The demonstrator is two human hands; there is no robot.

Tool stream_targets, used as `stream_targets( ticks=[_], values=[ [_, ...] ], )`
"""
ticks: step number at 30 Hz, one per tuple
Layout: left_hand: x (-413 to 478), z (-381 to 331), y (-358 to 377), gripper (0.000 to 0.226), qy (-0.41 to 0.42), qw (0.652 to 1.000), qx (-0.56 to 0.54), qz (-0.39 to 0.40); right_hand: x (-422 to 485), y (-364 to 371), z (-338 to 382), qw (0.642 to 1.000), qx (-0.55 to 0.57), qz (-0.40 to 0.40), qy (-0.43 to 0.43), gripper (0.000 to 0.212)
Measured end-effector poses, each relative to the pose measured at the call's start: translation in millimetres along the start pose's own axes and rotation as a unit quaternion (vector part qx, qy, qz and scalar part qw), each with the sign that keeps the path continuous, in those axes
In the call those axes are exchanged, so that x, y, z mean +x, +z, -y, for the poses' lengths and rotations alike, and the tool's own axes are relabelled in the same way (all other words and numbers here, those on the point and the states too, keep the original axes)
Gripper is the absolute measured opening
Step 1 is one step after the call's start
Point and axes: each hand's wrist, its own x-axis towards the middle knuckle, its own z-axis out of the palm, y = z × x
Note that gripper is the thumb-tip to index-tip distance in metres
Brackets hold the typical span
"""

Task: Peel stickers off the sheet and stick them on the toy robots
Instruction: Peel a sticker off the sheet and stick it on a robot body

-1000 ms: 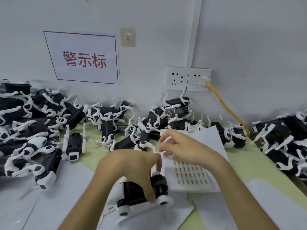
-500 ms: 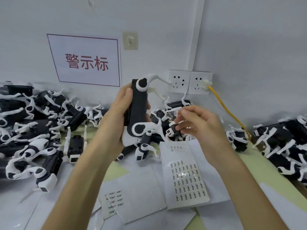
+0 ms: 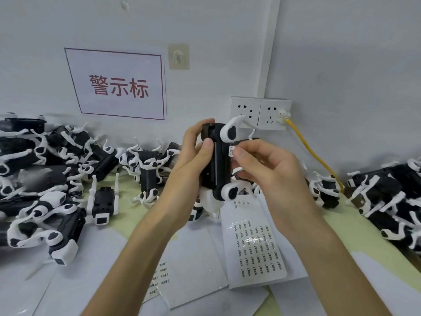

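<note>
Mid-task, one unit in work. The left hand [image 3: 191, 156] clasps a black-bodied toy robot with white plastic legs [image 3: 216, 165] and holds it upright above the pale green table [image 3: 332, 226]. The thumb lies across the near face and the fingers curl round the far side, a firm wrap. The right hand [image 3: 271, 169] pinches a small white printed sticker [image 3: 231, 151] between thumb and forefinger. The sticker sits at the right flank of the toy robot; whether it already adheres cannot be told. Judgement: the peel is done for this piece, placement is under way, and pressing flat remains. A white backing sheet of small printed stickers [image 3: 252, 242] lies flat on the table just below the hands. Its lower rows are full and its top rows are sparse, so plenty of stock is left. A second partly covered sticker sheet [image 3: 160, 277] shows nearer the left forearm. Heaps of black-and-white toy robots lie to the left [image 3: 45, 169] and to the right [image 3: 387, 192], with more along the wall. Labels on those are too small to make out, so the finished count is unknown. Likely many are still to do.
</note>
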Motion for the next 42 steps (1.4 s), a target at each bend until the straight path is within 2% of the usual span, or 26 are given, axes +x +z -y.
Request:
stream_targets(
  ticks=[13,19,25,29,32,35,37,42],
  values=[
    [-1,6,7,0.042,0.017,1.000,0.014,0.017,2,2,-7,0.999,-0.025,-0.038,0.015,0.009],
    [-2,4,8,0.052,0.019,0.999,0.027,0.013,1,3,-8,0.998,-0.030,-0.047,0.020,0.010],
    [-3,3,10,0.050,0.014,0.999,0.032,0.012,0,7,-11,0.997,-0.029,-0.068,-0.002,0.010],
    [-4,4,11,0.041,0.011,0.999,0.048,-0.005,-1,11,-16,0.995,-0.037,-0.089,-0.033,0.008],
    [-4,5,10,0.045,0.018,0.997,0.078,-0.004,-3,14,-22,0.991,-0.036,-0.110,-0.060,0.006],
    [-2,2,4,0.044,0.023,0.995,0.096,0.012,-1,11,-25,0.992,-0.007,-0.120,-0.045,0.021],
    [-1,2,1,0.042,0.015,0.996,0.084,0.015,3,6,-26,0.995,-0.001,-0.104,-0.010,0.035],
    [-3,4,5,0.034,-0.025,0.999,0.031,0.019,8,-1,-25,0.998,0.023,0.023,-0.051,0.031]
  ],
)
